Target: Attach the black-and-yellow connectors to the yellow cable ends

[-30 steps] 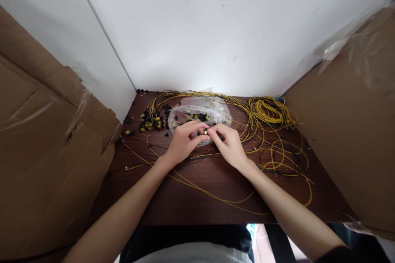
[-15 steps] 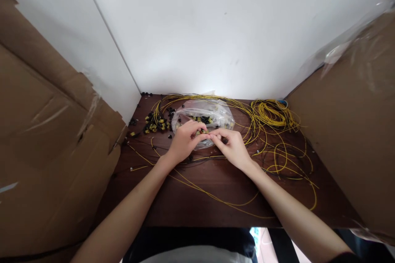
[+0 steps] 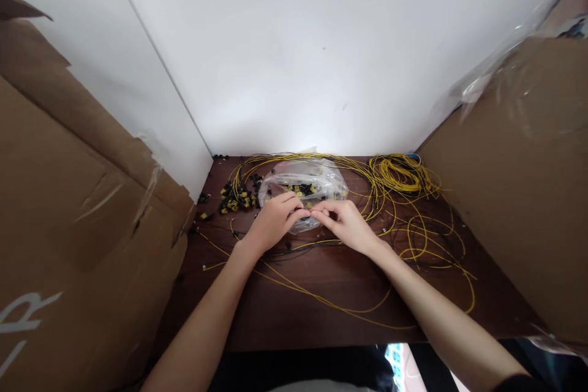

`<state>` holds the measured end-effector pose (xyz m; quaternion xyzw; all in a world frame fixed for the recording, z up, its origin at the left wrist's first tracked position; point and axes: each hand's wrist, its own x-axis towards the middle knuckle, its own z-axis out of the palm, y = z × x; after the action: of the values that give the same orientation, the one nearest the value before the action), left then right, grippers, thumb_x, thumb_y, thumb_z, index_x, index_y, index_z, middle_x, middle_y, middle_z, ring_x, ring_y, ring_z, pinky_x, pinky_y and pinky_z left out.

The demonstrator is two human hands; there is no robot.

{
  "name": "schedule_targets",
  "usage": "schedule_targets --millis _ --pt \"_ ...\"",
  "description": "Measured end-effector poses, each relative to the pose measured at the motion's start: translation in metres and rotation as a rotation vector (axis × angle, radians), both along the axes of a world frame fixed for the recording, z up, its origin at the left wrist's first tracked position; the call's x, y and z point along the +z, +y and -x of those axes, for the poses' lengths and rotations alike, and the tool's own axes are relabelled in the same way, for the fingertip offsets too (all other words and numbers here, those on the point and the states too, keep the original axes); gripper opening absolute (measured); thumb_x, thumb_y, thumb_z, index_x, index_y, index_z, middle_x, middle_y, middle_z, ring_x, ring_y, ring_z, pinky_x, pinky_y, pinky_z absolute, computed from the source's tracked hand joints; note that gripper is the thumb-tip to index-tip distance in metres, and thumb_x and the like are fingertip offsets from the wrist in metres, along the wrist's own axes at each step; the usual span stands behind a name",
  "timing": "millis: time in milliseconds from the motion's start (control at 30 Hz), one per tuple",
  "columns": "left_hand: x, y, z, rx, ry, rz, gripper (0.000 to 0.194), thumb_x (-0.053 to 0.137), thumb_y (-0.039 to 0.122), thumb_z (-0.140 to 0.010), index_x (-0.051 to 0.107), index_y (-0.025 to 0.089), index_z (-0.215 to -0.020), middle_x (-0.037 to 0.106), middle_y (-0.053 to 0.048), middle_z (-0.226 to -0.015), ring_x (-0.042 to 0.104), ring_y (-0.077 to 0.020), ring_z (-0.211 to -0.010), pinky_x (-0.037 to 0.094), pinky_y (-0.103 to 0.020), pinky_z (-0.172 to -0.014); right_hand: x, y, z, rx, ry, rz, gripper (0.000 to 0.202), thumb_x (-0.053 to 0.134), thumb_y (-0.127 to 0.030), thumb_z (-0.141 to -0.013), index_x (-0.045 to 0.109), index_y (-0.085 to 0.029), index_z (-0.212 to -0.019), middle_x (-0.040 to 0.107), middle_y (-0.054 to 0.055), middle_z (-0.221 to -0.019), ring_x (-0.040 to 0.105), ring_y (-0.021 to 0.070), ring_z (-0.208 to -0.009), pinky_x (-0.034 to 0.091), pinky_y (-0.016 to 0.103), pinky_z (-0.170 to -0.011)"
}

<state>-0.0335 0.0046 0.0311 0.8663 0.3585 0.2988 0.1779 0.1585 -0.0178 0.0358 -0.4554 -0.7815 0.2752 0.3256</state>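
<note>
At the middle of the dark brown wooden tabletop point(image 3: 294, 327), both bare hands meet over the near part of a clear, crumpled plastic bag point(image 3: 340, 182). The left hand point(image 3: 274, 220) is drawn into a pinch, thumb and fingers brought together; the item between them is too small and covered to identify. The right hand point(image 3: 350, 225) is likewise pinched at thumb and forefinger, its tips meeting those of the left hand; whether it grips anything cannot be told.

Small black-and-yellow parts point(image 3: 303, 189) are visible at the bag, just beyond the fingers. A cluster of yellow-and-black connectors point(image 3: 233, 199) lies left of the bag. Long thin yellow and black wires point(image 3: 351, 162) run from this cluster behind the bag to the right side. There, a coiled bundle of yellow wire point(image 3: 397, 176) lies beside a blue-edged round item point(image 3: 414, 158). Loose yellow wire loops point(image 3: 425, 239) spread nearer the person; further strands cross the tabletop below the hands.

Brown cardboard sheets stand at left point(image 3: 87, 196) and right point(image 3: 519, 165). A white panel point(image 3: 321, 55) rises behind.
</note>
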Motion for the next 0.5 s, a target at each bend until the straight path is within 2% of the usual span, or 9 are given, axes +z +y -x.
schedule_targets --millis 100,200,233,333,367,400,433,500 --pt "0.005 0.003 0.008 0.128 -0.022 -0.052 0.021 0.046 0.028 -0.09 0.056 0.016 -0.076 0.057 -0.004 -0.081 0.053 -0.0147 -0.076 0.04 -0.026 -0.071 0.022 0.004 -0.015 0.074 0.032 0.125 0.031 0.051 -0.037 -0.086 0.07 -0.017 -0.071 0.062 -0.001 -0.061 0.048 0.0092 -0.052 0.036 0.023 -0.05" --pt "0.008 0.008 0.02 0.321 -0.067 -0.119 0.024 0.044 0.03 -0.091 0.056 0.016 -0.076 0.057 -0.003 -0.079 0.053 -0.0148 -0.073 0.038 -0.026 -0.068 0.058 0.009 -0.038 0.099 0.12 0.21 0.028 0.054 -0.036 -0.084 0.072 -0.02 -0.071 0.056 -0.004 -0.051 0.046 0.0065 -0.047 0.036 0.022 -0.047" --pt "0.008 0.011 0.025 0.381 -0.092 -0.14 0.024 0.043 0.031 -0.091 0.055 0.016 -0.075 0.056 -0.003 -0.077 0.052 -0.0148 -0.072 0.037 -0.025 -0.066 0.072 0.01 -0.046 0.082 0.164 0.244 0.029 0.053 -0.037 -0.084 0.071 -0.02 -0.07 0.049 -0.007 -0.044 0.041 0.005 -0.043 0.034 0.022 -0.044" --pt "0.007 0.017 0.037 0.521 -0.189 -0.17 0.024 0.044 0.031 -0.09 0.054 0.017 -0.073 0.056 -0.003 -0.072 0.052 -0.0147 -0.068 0.036 -0.025 -0.062 0.117 0.013 -0.068 -0.138 0.387 0.213 0.043 0.038 -0.034 -0.088 0.065 -0.015 -0.06 0.028 -0.013 -0.032 0.032 -0.0016 -0.036 0.03 0.023 -0.047" --pt "0.006 0.019 0.041 0.569 -0.22 -0.174 0.024 0.045 0.031 -0.089 0.054 0.017 -0.073 0.056 -0.003 -0.07 0.051 -0.0147 -0.066 0.036 -0.025 -0.061 0.131 0.014 -0.074 -0.227 0.406 0.157 0.055 0.026 -0.032 -0.089 0.057 -0.01 -0.049 0.024 -0.014 -0.03 0.028 -0.0048 -0.034 0.027 0.026 -0.047" --pt "0.005 0.021 0.044 0.623 -0.25 -0.18 0.024 0.046 0.031 -0.089 0.054 0.017 -0.071 0.056 -0.002 -0.068 0.051 -0.0145 -0.064 0.035 -0.025 -0.06 0.144 0.014 -0.08 -0.309 0.393 0.077 0.064 0.011 -0.031 -0.087 0.043 -0.005 -0.038 0.023 -0.012 -0.029 0.024 -0.0073 -0.034 0.024 0.03 -0.046" --pt "0.004 0.023 0.048 0.674 -0.28 -0.182 0.025 0.046 0.031 -0.088 0.054 0.017 -0.07 0.056 -0.002 -0.066 0.05 -0.0143 -0.062 0.035 -0.025 -0.06 0.156 0.013 -0.086 -0.37 0.339 -0.009 0.063 -0.003 -0.027 -0.082 0.025 0.0 -0.032 0.028 -0.011 -0.031 0.025 -0.0087 -0.035 0.021 0.034 -0.046" --pt "0.002 0.027 0.055 0.763 -0.338 -0.168 0.026 0.046 0.032 -0.088 0.054 0.017 -0.068 0.057 -0.001 -0.065 0.05 -0.0135 -0.06 0.035 -0.024 -0.059 0.174 0.011 -0.096 -0.475 0.162 -0.216 0.037 -0.024 -0.014 -0.064 -0.003 0.003 -0.039 0.037 -0.007 -0.037 0.041 -0.0079 -0.049 0.022 0.041 -0.051"
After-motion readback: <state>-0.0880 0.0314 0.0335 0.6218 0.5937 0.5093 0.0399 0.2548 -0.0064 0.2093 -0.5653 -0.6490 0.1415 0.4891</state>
